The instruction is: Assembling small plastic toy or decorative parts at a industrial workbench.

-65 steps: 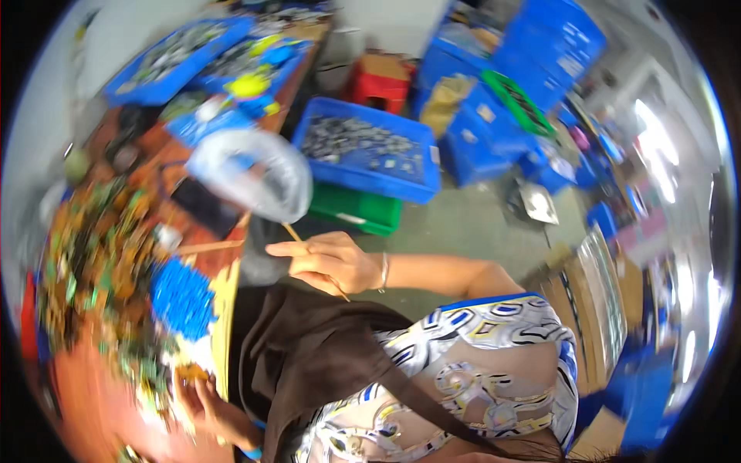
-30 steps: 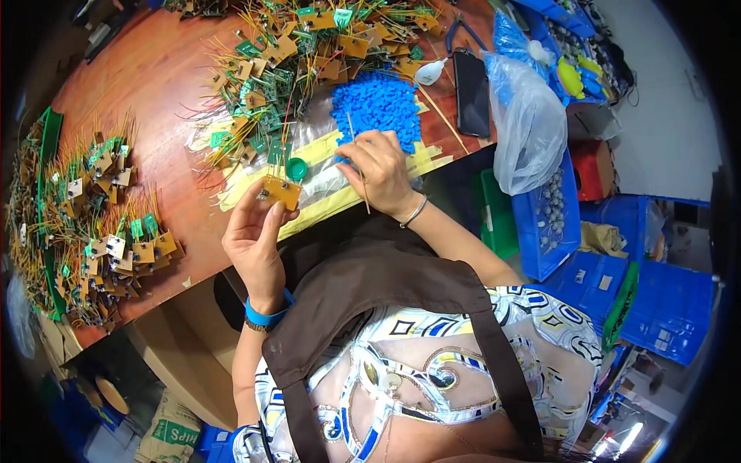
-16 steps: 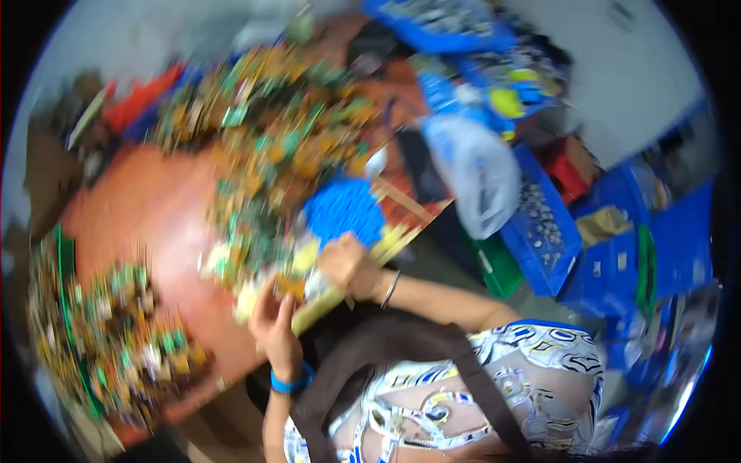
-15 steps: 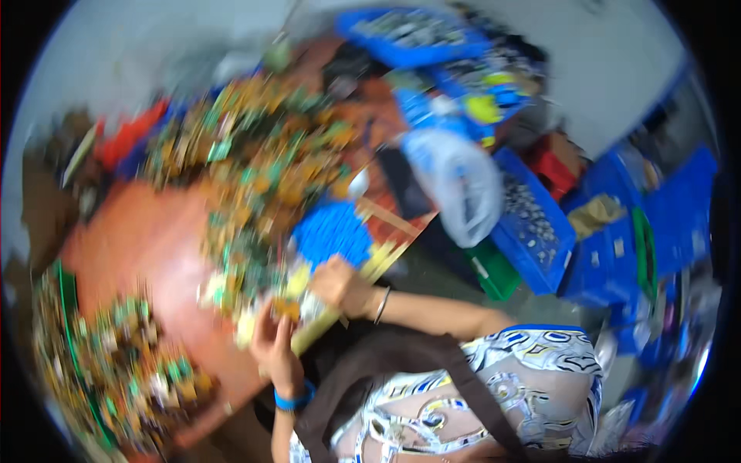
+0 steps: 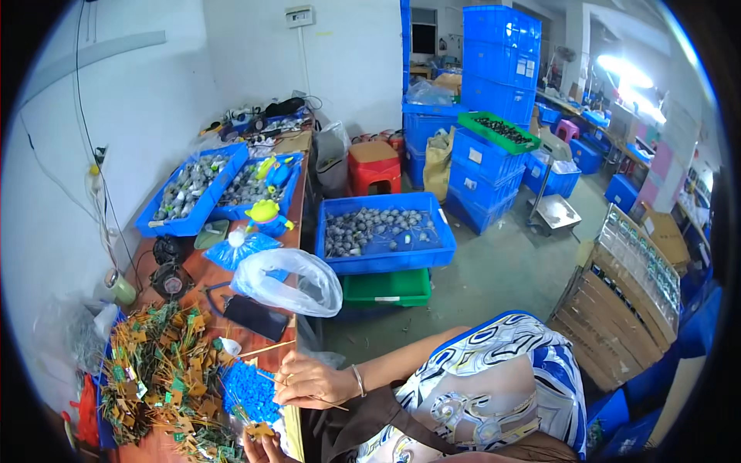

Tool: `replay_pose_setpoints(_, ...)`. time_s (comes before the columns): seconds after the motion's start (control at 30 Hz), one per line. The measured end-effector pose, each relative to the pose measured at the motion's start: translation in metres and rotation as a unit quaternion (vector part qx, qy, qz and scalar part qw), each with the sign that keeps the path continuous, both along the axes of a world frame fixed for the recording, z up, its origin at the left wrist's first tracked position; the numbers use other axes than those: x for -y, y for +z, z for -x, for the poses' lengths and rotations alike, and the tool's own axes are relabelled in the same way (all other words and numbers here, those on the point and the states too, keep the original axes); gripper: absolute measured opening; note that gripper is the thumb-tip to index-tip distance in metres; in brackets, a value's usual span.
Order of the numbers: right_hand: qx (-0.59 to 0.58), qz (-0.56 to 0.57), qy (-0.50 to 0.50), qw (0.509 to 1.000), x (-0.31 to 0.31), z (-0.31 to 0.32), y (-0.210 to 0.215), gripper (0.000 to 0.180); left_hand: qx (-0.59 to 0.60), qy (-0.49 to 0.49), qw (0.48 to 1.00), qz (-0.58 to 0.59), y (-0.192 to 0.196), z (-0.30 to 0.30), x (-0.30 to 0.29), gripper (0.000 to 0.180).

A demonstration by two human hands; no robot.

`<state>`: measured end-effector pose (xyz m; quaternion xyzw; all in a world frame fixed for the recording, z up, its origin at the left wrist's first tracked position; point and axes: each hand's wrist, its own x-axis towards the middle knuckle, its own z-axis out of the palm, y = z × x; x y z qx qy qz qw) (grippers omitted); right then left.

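The small orange circuit board [image 5: 261, 430] sits at the bottom of the view, its longer side running roughly from 9 to 3 o'clock; which face it shows is too small to tell. The left hand [image 5: 266, 448] pinches it from below with its fingertips, the rest of that hand cut off by the lower edge. Between 1 and 2 o'clock from the board, the right hand [image 5: 312, 383] has its fingers curled together around a thin stick [image 5: 333, 404], whose long axis slants from 10 toward 4 o'clock, the knuckles hiding its middle. Just beyond the board, between 11 and 12 o'clock, lies a mound of little bright blue pieces [image 5: 245, 391], and at 10 o'clock spreads a tangled heap of wired boards [image 5: 166, 378] in orange and green, bristling with thin leads. A smooth white bulb [image 5: 230, 346] lies near the mound. Toward 12 o'clock come a flat dark phone [image 5: 255, 318] and, past it, a crinkled translucent plastic bag [image 5: 293, 282], which overhangs the edge of the reddish wooden table [image 5: 202, 270] and covers a corner of a blue tray [image 5: 394, 261] at 1 o'clock, filled with roundish grey parts.
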<state>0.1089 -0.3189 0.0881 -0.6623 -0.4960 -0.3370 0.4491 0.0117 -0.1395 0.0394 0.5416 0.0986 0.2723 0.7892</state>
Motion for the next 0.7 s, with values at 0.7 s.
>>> replay_pose_setpoints(0.7, -0.049, 0.082, -0.039, 0.995, 0.066, 0.010, -0.010, 0.019, -0.138, -0.107, 0.982, 0.073, -0.065, -0.002, 0.021, 0.032)
